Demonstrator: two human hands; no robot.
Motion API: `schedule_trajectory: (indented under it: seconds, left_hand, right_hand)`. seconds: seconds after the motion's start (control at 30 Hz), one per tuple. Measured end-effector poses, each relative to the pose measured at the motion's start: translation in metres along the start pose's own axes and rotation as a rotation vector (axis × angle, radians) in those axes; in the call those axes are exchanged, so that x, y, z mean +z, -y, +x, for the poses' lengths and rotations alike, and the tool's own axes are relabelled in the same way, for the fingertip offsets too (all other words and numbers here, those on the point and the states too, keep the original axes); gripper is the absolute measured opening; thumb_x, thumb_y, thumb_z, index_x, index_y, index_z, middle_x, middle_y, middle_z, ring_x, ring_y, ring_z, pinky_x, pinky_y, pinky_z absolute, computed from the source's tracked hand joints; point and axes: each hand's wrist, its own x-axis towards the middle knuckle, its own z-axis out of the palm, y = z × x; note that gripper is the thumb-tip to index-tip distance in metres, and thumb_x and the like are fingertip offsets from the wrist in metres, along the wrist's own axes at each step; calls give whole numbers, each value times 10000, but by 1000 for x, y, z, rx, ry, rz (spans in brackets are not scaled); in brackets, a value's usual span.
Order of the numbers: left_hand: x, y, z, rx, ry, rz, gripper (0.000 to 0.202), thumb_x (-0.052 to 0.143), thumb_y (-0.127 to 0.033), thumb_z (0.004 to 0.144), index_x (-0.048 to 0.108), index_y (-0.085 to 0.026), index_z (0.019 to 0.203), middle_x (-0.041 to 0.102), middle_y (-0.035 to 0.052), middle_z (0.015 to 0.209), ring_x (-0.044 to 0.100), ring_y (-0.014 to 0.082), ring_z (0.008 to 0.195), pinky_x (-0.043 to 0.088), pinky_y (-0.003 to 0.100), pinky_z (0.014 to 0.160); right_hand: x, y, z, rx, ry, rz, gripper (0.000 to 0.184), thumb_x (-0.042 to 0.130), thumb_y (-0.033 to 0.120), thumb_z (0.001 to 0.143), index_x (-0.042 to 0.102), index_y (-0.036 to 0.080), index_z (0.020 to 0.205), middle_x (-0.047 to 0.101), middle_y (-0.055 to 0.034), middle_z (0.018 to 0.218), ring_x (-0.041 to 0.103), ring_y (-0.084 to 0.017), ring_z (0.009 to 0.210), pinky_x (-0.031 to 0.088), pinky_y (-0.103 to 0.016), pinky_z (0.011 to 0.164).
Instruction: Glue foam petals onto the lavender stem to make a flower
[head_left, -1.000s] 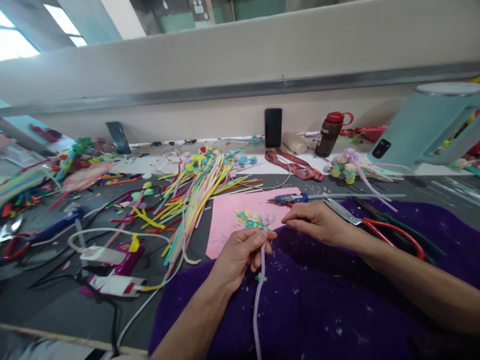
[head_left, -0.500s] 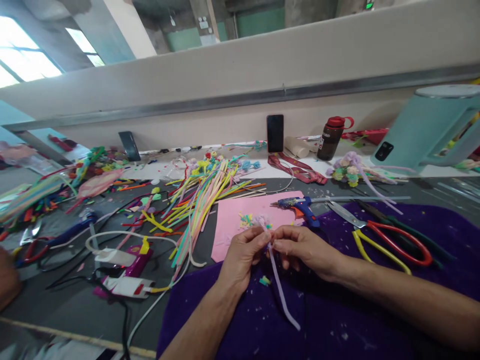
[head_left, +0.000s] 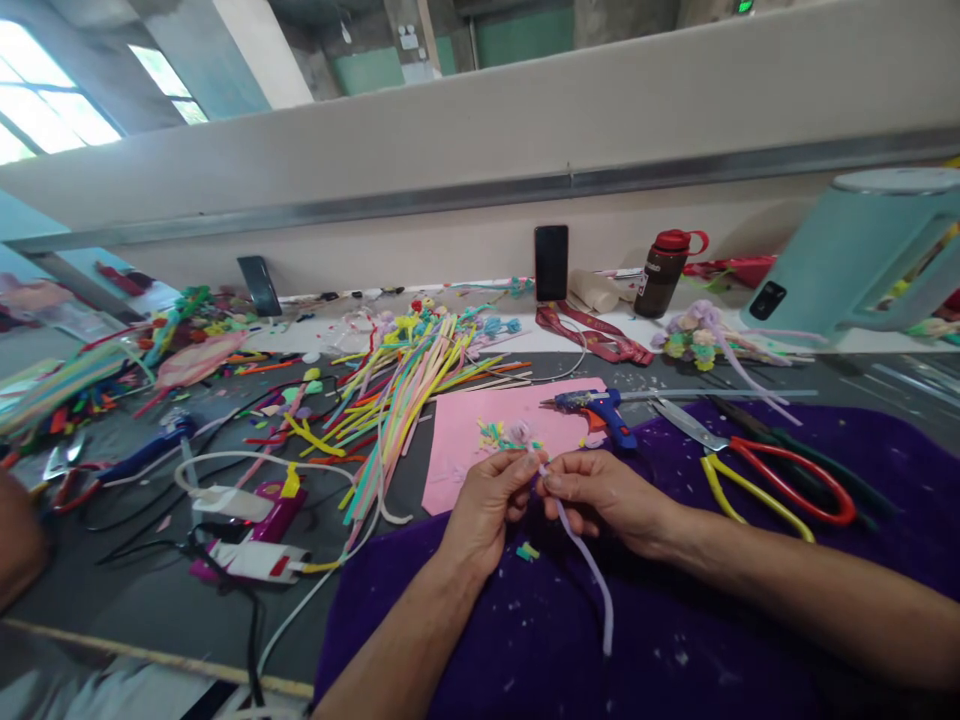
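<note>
Between my two hands is a lilac pipe cleaner (head_left: 592, 572), its far end curled into a small fuzzy bloom (head_left: 521, 432) above my fingers. My left hand (head_left: 491, 500) is closed on it, thumb and fingertips pinching just below the bloom. Right beside that, my right hand (head_left: 600, 492) pinches the same strip, and its long tail hangs down over the purple cloth (head_left: 675, 620). Behind the fingers lies a pink sheet (head_left: 457, 430) with small yellow and teal snippets (head_left: 495, 436). Two or so more snippets (head_left: 527, 551) rest on the cloth below.
A blue glue gun (head_left: 600, 412) lies beyond my right hand, with scissors (head_left: 780, 480) to its right. Bundled pipe cleaners (head_left: 409, 400) spread at left, near a power strip (head_left: 262, 530) and cables. A bottle (head_left: 664, 275), phone (head_left: 551, 263) and kettle (head_left: 840, 260) stand behind.
The pipe cleaner's hanging tail has swung to the right and hangs more steeply. Both hands stay pinched close together, with the fingers slightly shifted.
</note>
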Motion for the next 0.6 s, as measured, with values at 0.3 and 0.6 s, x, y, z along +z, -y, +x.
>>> schedule_trajectory:
  seconds: [0.3, 0.6]
  left_hand:
    - [-5, 7, 5, -78, 120, -97, 245, 659, -342, 711, 653, -123, 821, 451, -38, 482, 396, 49, 410, 180, 160, 367]
    - [3, 4, -1, -38, 64, -83, 277, 704, -354, 663, 640, -105, 767, 452, -57, 471, 339, 14, 379, 204, 134, 345]
  right_hand:
    - [0, 2, -1, -13, 4, -8, 193, 646, 312, 752, 600, 127, 722, 648, 8, 649, 465, -24, 378, 286, -127, 330]
    - [-3, 5, -5, -11, 5, -259, 246, 611, 359, 773, 568, 138, 675, 585, 26, 569, 442, -36, 380, 265, -148, 361]
